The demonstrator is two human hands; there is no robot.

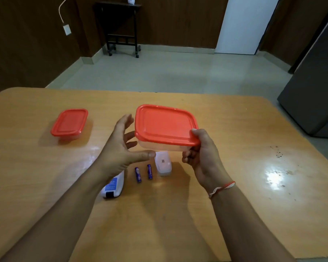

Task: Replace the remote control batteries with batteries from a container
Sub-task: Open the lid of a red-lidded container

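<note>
Here two red-lidded containers (167, 127), two batteries (138, 174), one remote (113, 186).

I see a dark wheeled side table (121, 29) upper centre, a white door (242, 25) upper right, a grey cabinet (314, 87) at the right edge.

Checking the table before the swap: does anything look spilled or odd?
Yes: small dark specks are scattered on the glossy wooden table at the right side, like crumbs or dirt. Nothing else looks damaged.

Right hand (203, 156) grips lidded container (166, 125) — contents unclear.
</note>
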